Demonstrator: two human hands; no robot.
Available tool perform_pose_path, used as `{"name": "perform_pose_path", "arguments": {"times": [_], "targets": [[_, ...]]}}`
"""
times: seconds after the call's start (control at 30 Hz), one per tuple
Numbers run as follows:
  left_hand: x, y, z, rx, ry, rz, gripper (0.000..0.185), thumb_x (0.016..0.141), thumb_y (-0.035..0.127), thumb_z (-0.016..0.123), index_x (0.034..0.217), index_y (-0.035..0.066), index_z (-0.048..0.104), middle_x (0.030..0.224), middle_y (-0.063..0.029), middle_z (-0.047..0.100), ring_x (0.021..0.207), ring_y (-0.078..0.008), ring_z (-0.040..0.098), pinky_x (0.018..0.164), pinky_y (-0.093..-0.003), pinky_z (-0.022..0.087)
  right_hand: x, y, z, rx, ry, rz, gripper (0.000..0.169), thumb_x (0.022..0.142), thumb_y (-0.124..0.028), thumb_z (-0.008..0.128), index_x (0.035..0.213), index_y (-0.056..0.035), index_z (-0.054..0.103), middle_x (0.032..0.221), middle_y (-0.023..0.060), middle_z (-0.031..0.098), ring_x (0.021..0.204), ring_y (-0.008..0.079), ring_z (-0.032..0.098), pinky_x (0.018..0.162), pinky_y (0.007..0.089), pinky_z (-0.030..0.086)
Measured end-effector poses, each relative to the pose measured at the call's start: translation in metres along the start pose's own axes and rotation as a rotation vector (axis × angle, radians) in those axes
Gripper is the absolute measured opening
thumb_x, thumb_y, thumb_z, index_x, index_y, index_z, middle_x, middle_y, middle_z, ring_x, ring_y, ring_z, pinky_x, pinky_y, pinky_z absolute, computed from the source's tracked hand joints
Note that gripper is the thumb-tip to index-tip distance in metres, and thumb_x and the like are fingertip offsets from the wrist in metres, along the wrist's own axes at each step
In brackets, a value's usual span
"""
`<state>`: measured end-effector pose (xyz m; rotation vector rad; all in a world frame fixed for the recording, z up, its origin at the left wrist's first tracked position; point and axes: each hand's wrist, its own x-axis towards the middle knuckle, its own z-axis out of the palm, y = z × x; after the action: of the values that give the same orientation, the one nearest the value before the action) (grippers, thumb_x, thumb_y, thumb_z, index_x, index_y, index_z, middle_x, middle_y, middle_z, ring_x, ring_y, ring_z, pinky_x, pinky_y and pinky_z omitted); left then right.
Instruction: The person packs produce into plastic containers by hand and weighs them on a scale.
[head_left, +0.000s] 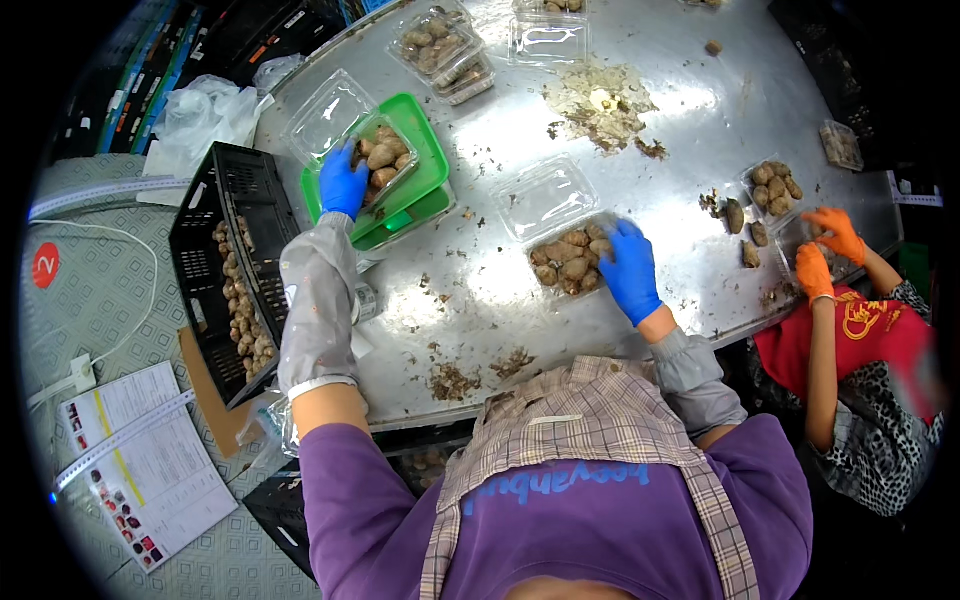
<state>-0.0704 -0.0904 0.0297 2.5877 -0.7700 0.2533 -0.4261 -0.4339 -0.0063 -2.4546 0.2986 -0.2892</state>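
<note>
My left hand (344, 182), in a blue glove, rests at the near left edge of an open clear plastic clamshell box (394, 176) of small brown taro corms (382, 157). That box stands on a green weighing scale (431, 142). My right hand (631, 270), also blue-gloved, is at the right edge of a second open clamshell box (547, 294) filled with taro corms (575, 269). Its fingertips touch the corms or the rim; whether they grip one cannot be told. The clear lid (546, 196) of this box lies folded back.
Filled clamshell boxes (442, 56) are stacked at the far side of the metal table (480, 330). A black crate (225, 300) of corms stands left. Peelings (454, 382) litter the tabletop. At right, a co-worker's orange-gloved hands (815, 271) handle another box near loose corms (734, 216).
</note>
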Motion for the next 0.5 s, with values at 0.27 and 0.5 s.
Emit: {"name": "perform_pose_path", "arguments": {"times": [0.27,0.5], "targets": [[-0.033,0.011,-0.01,-0.27,0.099,-0.406,0.042,0.079,0.01,0.059,0.12,0.002,0.057,0.113,-0.0202,0.06,0.099,-0.0315,0.059,0.087,-0.0371,0.045,-0.022,0.001,0.034,0.019,-0.209,-0.182,0.044,0.075,-0.016,0.065,0.117,-0.0086,0.055,0.112,0.0113,0.056,0.102,0.0302,0.054,0.086,0.0414,0.043],[-0.047,-0.021,-0.058,-0.521,0.003,-0.578,0.047,0.081,0.01,0.056,0.127,0.001,0.053,0.114,-0.0153,0.062,0.102,-0.0201,0.059,0.087,-0.0292,0.044,-0.02,0.0,0.04,0.129,-0.185,-0.169,0.042,0.077,-0.021,0.066,0.116,-0.0065,0.058,0.116,0.017,0.057,0.104,0.0352,0.055,0.088,0.0421,0.045]]}}
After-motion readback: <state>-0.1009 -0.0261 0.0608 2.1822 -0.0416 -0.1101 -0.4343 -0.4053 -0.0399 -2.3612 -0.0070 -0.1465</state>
